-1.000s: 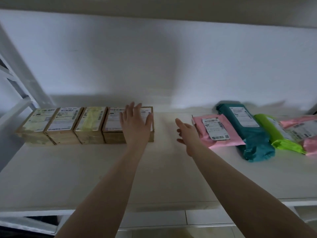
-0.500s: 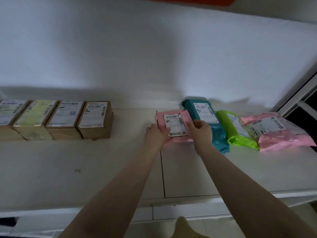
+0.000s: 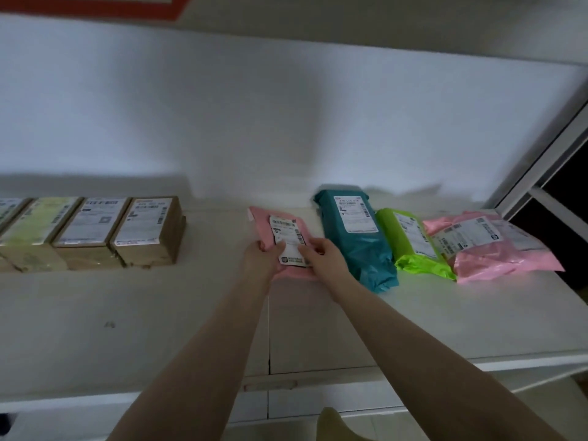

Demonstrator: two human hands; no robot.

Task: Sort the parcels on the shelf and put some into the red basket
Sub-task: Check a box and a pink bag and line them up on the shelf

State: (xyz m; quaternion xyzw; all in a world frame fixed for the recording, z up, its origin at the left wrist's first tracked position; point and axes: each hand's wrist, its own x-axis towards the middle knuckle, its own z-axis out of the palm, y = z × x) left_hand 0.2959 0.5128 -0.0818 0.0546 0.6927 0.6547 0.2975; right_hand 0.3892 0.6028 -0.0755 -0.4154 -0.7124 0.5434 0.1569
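A small pink parcel (image 3: 266,221) with a white label lies on the white shelf (image 3: 127,313). My left hand (image 3: 261,256) grips its near left edge and my right hand (image 3: 321,254) grips its near right edge, thumbs on the label. Right of it lie a teal parcel (image 3: 356,246), a green parcel (image 3: 413,246) and a larger pink parcel (image 3: 496,246). Several brown cardboard boxes (image 3: 95,233) stand in a row at the left. A red edge (image 3: 95,9) shows at the top left; I cannot tell if it is the basket.
The white wall (image 3: 286,116) closes off the back of the shelf. A white frame post (image 3: 541,154) slants up at the right with a dark gap beyond it. Bare shelf surface spans between the boxes and the pink parcel.
A second ago my left hand rested on the rightmost box; both hands have since moved right and taken hold of the small pink parcel. The view has shifted rightwards.
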